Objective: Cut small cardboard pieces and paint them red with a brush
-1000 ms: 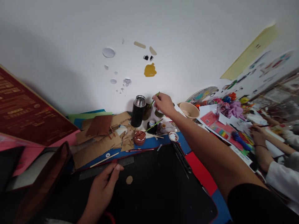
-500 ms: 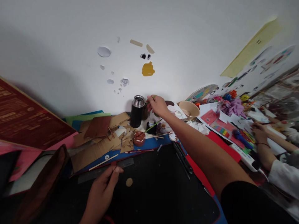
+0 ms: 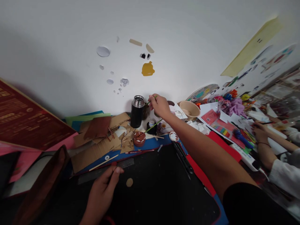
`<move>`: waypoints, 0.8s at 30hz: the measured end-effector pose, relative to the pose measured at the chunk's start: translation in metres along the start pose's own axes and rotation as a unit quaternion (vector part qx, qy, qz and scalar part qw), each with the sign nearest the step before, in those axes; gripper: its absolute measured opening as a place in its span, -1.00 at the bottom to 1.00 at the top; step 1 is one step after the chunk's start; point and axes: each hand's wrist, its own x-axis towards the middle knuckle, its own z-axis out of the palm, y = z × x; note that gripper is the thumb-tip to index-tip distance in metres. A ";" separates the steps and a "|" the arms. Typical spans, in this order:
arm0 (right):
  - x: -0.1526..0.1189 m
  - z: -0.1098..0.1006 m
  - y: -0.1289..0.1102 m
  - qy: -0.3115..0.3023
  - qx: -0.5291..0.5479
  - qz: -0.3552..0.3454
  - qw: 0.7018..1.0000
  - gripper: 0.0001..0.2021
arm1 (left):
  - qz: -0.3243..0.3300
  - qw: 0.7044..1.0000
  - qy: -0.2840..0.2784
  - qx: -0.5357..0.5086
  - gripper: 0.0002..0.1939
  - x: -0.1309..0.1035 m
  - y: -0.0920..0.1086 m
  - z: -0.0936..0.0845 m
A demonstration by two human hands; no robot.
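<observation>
My right hand (image 3: 159, 105) is closed on a thin green stick, just right of a black bottle (image 3: 137, 114) with a bare steel mouth. The stick's far end is hard to see near a dark jar behind the bottle. My left hand (image 3: 103, 187) is low over the black mat (image 3: 159, 187), thumb and forefinger pinched on a small reddish piece. Beside it on the mat lies a round tan disc (image 3: 129, 182). A jar of red-brown paint (image 3: 139, 138) stands below the bottle, with another green stick (image 3: 153, 125) slanting up from it.
Torn cardboard (image 3: 98, 150) lies at the left beside a red board (image 3: 30, 118). Black pens (image 3: 184, 159) lie right of centre. A beige bowl (image 3: 189, 110) stands near the wall. At far right, another person's hands (image 3: 262, 134) are among papers and craft items.
My right hand has shifted very slightly right, still closed on the green stick. My left hand has barely moved.
</observation>
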 end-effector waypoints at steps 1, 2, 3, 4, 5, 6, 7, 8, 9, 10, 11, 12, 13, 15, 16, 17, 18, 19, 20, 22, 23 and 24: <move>-0.001 -0.002 0.001 -0.003 -0.002 -0.002 1.000 -0.63 | -0.003 1.000 -0.001 -0.002 -0.45 0.000 0.000 0.000; -0.001 -0.004 0.001 -0.010 -0.005 -0.004 1.000 -0.62 | -0.006 1.000 -0.003 -0.004 -0.45 0.000 0.000 0.000; -0.002 -0.006 0.001 -0.013 -0.004 -0.004 1.000 -0.61 | -0.007 1.000 -0.005 -0.006 -0.44 0.000 0.000 0.000; -0.003 -0.007 0.001 -0.011 0.001 -0.002 1.000 -0.61 | -0.008 1.000 -0.007 -0.007 -0.44 0.000 0.000 0.000; -0.004 -0.008 0.001 0.000 0.010 0.003 1.000 -0.61 | -0.008 1.000 -0.008 -0.006 -0.43 0.000 0.000 0.000; -0.005 -0.009 0.001 0.015 0.023 0.012 1.000 -0.61 | -0.008 1.000 -0.008 -0.004 -0.42 0.000 0.000 -0.001; -0.006 -0.009 0.002 0.029 0.036 0.022 0.999 -0.61 | -0.009 1.000 -0.007 -0.002 -0.41 0.000 0.000 -0.001; -0.007 -0.010 0.002 0.037 0.048 0.032 0.998 -0.61 | -0.010 1.000 -0.006 0.001 -0.40 0.000 0.001 -0.001; -0.008 -0.010 0.003 0.034 0.056 0.038 0.997 -0.61 | -0.010 1.000 -0.005 0.004 -0.38 0.000 0.001 -0.001; -0.008 -0.010 0.004 0.026 0.060 0.042 0.997 -0.61 | -0.010 1.000 -0.004 0.006 -0.37 0.000 0.001 -0.001; -0.009 -0.010 0.006 0.018 0.061 0.044 0.997 -0.61 | -0.011 1.000 -0.004 0.008 -0.36 0.000 0.001 -0.001; -0.010 -0.011 0.007 0.015 0.060 0.044 0.997 -0.61 | -0.010 1.000 -0.005 0.010 -0.36 0.000 0.001 -0.001; -0.010 -0.011 0.008 0.019 0.060 0.044 0.997 -0.62 | -0.010 1.000 -0.005 0.011 -0.35 0.000 0.001 -0.001; -0.012 -0.013 0.009 0.042 0.061 0.045 0.996 -0.63 | -0.011 1.000 -0.007 0.008 -0.34 0.000 0.000 -0.001; -0.012 -0.013 0.009 0.050 0.061 0.044 0.996 -0.63 | -0.011 1.000 -0.008 0.007 -0.33 0.000 0.000 0.000; -0.013 -0.014 0.009 0.049 0.058 0.041 0.996 -0.64 | -0.012 1.000 -0.008 0.005 -0.32 0.000 -0.001 0.000; -0.013 -0.014 0.009 0.040 0.052 0.034 0.997 -0.65 | -0.013 1.000 -0.008 0.006 -0.32 0.000 -0.001 0.000; -0.014 -0.014 0.009 0.028 0.044 0.026 0.998 -0.65 | -0.015 1.000 -0.008 0.007 -0.31 0.000 -0.001 -0.001; -0.014 -0.014 0.008 0.018 0.037 0.020 0.999 -0.65 | -0.016 1.000 -0.008 0.010 -0.30 0.000 -0.001 -0.001; -0.014 -0.014 0.006 0.017 0.028 0.015 0.999 -0.64 | -0.017 1.000 -0.006 0.013 -0.29 0.000 0.000 -0.001; -0.014 -0.014 0.005 0.028 0.028 0.019 0.999 -0.63 | -0.016 1.000 -0.005 0.013 -0.29 0.001 0.001 -0.002; -0.014 -0.014 0.005 0.038 0.031 0.024 0.998 -0.62 | -0.014 1.000 -0.005 0.012 -0.29 0.001 0.002 -0.002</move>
